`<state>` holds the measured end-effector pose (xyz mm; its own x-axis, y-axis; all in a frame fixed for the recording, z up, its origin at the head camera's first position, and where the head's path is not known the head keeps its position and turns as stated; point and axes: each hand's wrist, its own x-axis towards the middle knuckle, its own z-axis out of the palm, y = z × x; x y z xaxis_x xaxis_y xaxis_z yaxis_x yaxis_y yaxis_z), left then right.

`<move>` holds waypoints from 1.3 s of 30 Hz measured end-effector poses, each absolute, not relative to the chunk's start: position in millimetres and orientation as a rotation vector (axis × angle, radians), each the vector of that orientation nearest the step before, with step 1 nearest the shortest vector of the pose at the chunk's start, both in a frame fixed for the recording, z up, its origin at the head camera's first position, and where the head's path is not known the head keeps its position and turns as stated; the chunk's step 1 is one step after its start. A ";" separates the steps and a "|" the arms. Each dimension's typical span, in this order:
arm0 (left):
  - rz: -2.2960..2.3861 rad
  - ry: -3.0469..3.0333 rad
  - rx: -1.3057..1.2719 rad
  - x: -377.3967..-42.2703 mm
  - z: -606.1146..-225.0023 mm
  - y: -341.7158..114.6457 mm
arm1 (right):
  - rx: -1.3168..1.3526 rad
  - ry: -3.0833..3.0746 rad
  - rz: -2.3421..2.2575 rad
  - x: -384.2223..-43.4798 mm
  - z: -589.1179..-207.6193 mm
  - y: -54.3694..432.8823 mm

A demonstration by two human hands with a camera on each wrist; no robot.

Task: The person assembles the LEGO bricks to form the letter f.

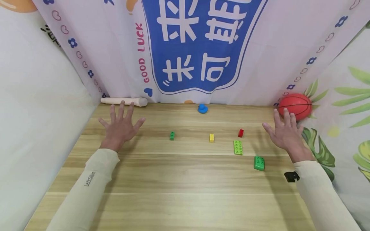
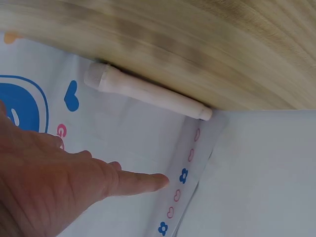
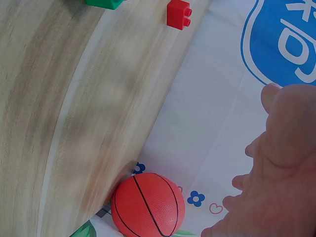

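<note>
Left hand [image 1: 119,129] and right hand [image 1: 285,134] are spread-fingered, empty. The ball [image 1: 295,104], at the latter's one o'clock, probably light, is best cupped at its sides.

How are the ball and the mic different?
The ball is red with dark lines, while the mic is pale. The ball is round; the mic is long and thin. The ball sits near the right hand, and the mic lies near the left hand. Both are at the back of the table, and no hand holds either.
</note>
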<state>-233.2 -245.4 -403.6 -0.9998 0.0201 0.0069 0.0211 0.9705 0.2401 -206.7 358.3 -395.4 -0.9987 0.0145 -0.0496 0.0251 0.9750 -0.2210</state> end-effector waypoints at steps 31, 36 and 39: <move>-1.042 -2.991 -0.880 -233.5 -467.9 -153.9 | -0.276 2.661 -0.673 -197.4 -444.4 348.1; -1.019 -2.996 -0.852 -234.1 -472.1 -144.6 | -0.240 2.687 -0.680 -200.1 -448.9 341.6; -0.959 -3.057 -0.753 -231.6 -470.4 -136.4 | -0.242 2.700 -0.673 -205.2 -450.4 337.2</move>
<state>-231.6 -136.4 -470.4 -0.8846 0.4664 -0.0062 0.3793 0.7270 0.5724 -205.2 337.2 -450.4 -0.9254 -0.2445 -0.2896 -0.0801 0.8730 -0.4811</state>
